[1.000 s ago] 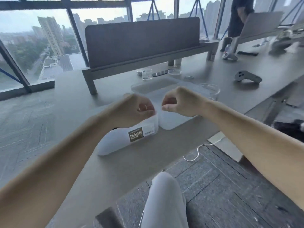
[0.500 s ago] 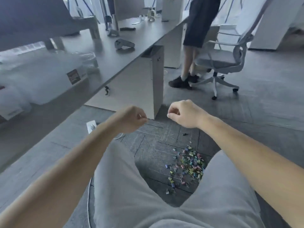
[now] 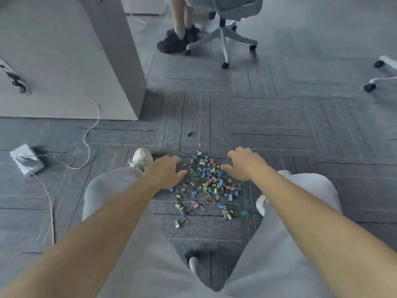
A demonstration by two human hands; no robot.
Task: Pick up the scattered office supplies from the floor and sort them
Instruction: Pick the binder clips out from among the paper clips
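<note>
Both hands hover low over the heap of small coloured binder clips (image 3: 206, 182) on the carpeted floor (image 3: 279, 134), one at each flank. The left hand (image 3: 166, 172) is at the heap's left edge, palm down, fingers spread and gently curved, with nothing in it. The right hand (image 3: 245, 166) mirrors it at the right edge, fingers arched downward and likewise empty. The heap lies directly between the two hands. That bracketing looks meant for raking the clips inward from both sides and scooping a handful, rather than picking them one by one. Whether any fingertip already touches a clip cannot be told.

A looser tail of clips (image 3: 182, 212) trails back toward the person, nearer than the wrists. A few wire paper clips (image 3: 171, 140) lie beyond the fingertips, apart from the heap. A two-sided sweep would likely miss both groups. The person's shoe (image 3: 142, 157) sits just beyond the left hand, and the knees are parted outside the forearms, which keeps the heap within reach. A white cable (image 3: 87, 145) runs well to the left of the left hand. No sorting container shows here, so I judge the task to be at the gathering stage, with most supplies not yet lifted.
</note>
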